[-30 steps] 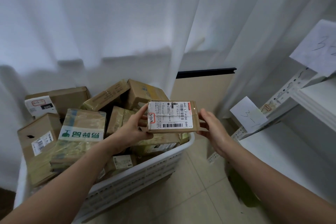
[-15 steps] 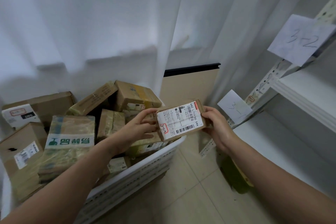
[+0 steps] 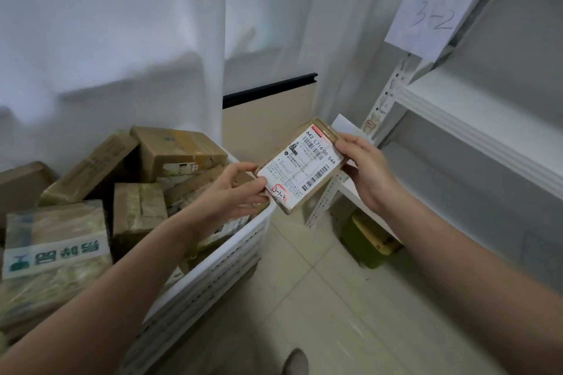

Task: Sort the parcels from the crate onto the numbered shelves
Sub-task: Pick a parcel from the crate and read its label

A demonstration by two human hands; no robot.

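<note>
A small flat brown parcel [image 3: 300,166] with a white shipping label and a red-edged tag reading 3-1-3 is held in the air, tilted, above the crate's right corner. My left hand [image 3: 234,190] pinches its lower left edge. My right hand [image 3: 364,169] grips its upper right end. The white slatted crate [image 3: 213,274] at the left holds several taped cardboard parcels [image 3: 138,211]. White shelves [image 3: 475,122] stand at the right, with a paper sign reading 3-2 [image 3: 431,18] on the upright. Another paper sign [image 3: 350,126] is partly hidden behind the parcel.
White curtains [image 3: 152,24] hang behind the crate. A beige panel with a black top edge [image 3: 269,113] stands between curtain and shelves. A green and yellow object [image 3: 370,245] lies on the tiled floor under the lowest shelf. A shoe tip [image 3: 295,361] shows at the bottom.
Both hands have carried the parcel to the right toward the shelves and tilted it more steeply. The view has turned right, so the 3-2 sign and shelves fill more of it.
</note>
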